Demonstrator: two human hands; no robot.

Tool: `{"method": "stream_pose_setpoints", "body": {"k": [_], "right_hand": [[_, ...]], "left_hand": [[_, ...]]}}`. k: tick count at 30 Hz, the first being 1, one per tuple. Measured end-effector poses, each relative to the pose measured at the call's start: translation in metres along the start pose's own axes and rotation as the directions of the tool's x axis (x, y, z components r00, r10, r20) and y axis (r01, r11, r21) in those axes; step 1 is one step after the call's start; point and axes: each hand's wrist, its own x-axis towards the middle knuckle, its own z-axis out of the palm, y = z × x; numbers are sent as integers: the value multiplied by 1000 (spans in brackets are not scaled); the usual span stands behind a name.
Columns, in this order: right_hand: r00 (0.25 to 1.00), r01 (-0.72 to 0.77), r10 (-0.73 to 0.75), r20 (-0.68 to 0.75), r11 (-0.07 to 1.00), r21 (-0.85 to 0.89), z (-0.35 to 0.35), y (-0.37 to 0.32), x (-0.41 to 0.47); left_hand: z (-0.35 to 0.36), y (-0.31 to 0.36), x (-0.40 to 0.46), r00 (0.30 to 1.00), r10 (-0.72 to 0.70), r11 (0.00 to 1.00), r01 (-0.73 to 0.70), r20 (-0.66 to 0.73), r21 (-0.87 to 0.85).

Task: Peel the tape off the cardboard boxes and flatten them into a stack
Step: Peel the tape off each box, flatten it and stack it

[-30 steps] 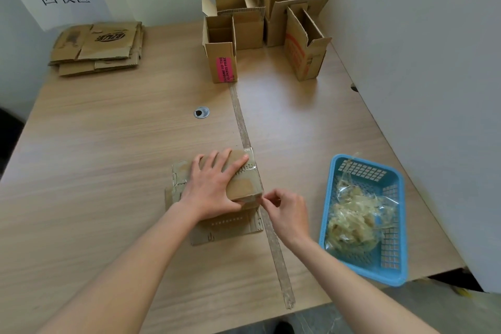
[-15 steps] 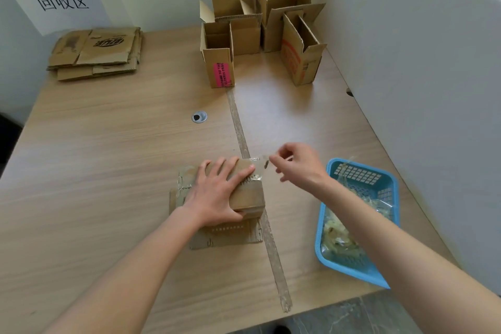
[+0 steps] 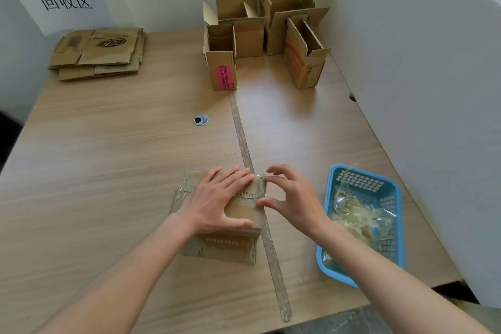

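Near the front edge of the wooden desk (image 3: pixel 108 171), a small taped cardboard box (image 3: pixel 244 210) sits just left of the strip of tape (image 3: pixel 244 144) that runs along the desk's centre seam. The left hand (image 3: pixel 217 203) lies flat on top of the box, fingers straight and spread, pressing it down. The right hand (image 3: pixel 292 198) is at the right end of the box, fingers curled, with thumb and fingertips touching the clear tape at that edge; whether the tape is actually pinched cannot be told. Just right of this hand stands a blue plastic basket (image 3: pixel 395 225) containing crumpled clear tape scraps (image 3: pixel 357 217). At the far left corner lies a stack of flattened cardboard (image 3: pixel 97 53), below a white paper sign (image 3: pixel 65 3) on the wall. At the far right, against the wall, stands a group of open cardboard boxes (image 3: pixel 271 27); the nearest one on the left carries a pink label (image 3: pixel 224 77). A round cable grommet (image 3: pixel 200 119) is set in the desk, left of the seam.
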Motion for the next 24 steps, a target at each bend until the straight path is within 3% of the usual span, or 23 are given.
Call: {"method": "stream_pose_setpoints", "body": {"k": [3, 6, 7, 9, 11, 12, 15, 19, 22, 24], "right_hand": [[991, 131, -131, -25, 991, -3, -6, 1, -1], [970, 233, -229, 83, 971, -46, -3, -8, -5], [980, 184, -182, 80, 983, -19, -4, -8, -2], [994, -92, 98, -42, 987, 133, -19, -1, 13], [932, -304, 341, -125, 921, 242, -42, 12, 29], [934, -309, 333, -128, 935, 173, -51, 14, 33], [994, -111, 110, -30, 993, -42, -48, 2, 31], [984, 86, -80, 159, 996, -34, -27, -9, 18], [959, -16, -29, 281, 988, 156, -16, -10, 5], [964, -129, 58, 258, 955, 267, -10, -6, -3]], "left_hand": [[1, 1, -1, 1000, 20, 1000, -20, -14, -20], [2, 2, -2, 1000, 12, 999, -12, -27, -34], [1, 2, -2, 1000, 15, 999, -15, -21, -35], [-1, 0, -2, 999, 46, 999, -46, -13, -27], [-2, -1, -2, 997, 82, 996, -82, -5, -25], [-2, -2, -3, 996, 92, 995, -92, -6, -32], [-1, -6, -1, 989, 146, 988, -147, -29, -54], [-1, -17, 4, 951, 300, 953, -302, -70, -21], [-3, -32, 3, 911, 393, 916, -377, -126, 134], [-5, -39, -2, 898, 387, 904, -325, -210, 278]]}}
